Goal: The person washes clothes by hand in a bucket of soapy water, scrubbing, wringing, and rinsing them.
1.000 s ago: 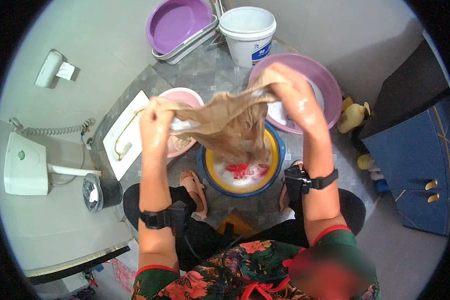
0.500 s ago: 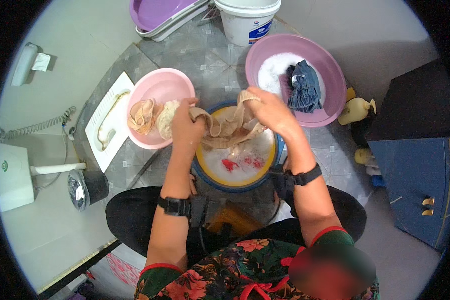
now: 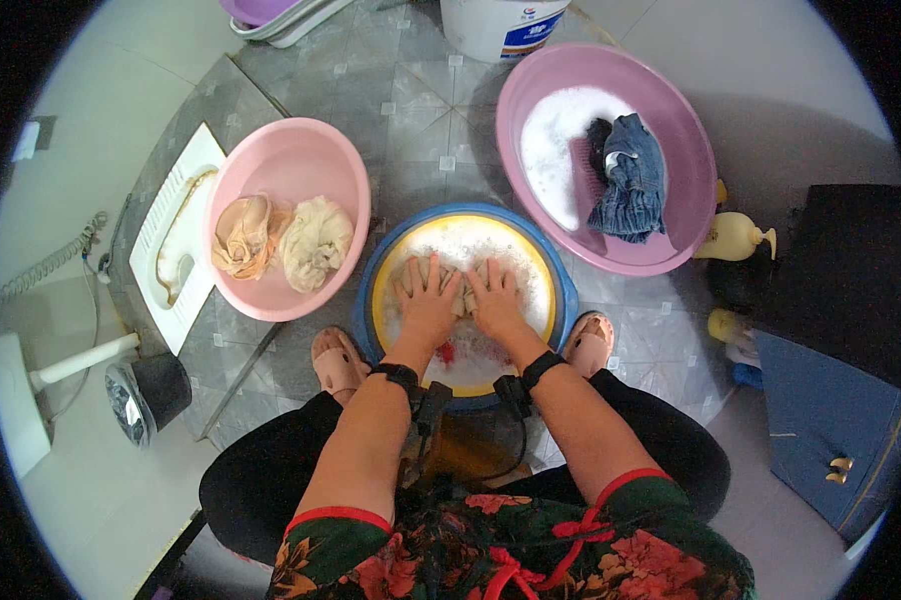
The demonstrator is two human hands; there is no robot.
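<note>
In the middle stands a blue basin with a yellow inner rim [image 3: 383, 262], holding white suds. My left hand [image 3: 428, 305] presses down into it, palm down and fingers spread, on a wet beige garment [image 3: 462, 303]. Beside it my right hand [image 3: 495, 305] lies open on the same garment, fingers apart. Much of the cloth is hidden under both hands and foam. A bit of red cloth [image 3: 446, 352] shows in the water just below my left hand.
A pink basin [image 3: 356, 165] with peach and cream garments stands left, by a squat toilet [image 3: 161, 300]. To the right is a mauve basin [image 3: 698, 190] with suds and denim. Beyond are a pump bottle [image 3: 731, 237], a blue cabinet [image 3: 821, 420] and a white bucket [image 3: 481, 25].
Both hands have gone down from holding the beige garment up above the basin to pressing it into the suds. Their fingers have opened from a grip to flat and spread.
</note>
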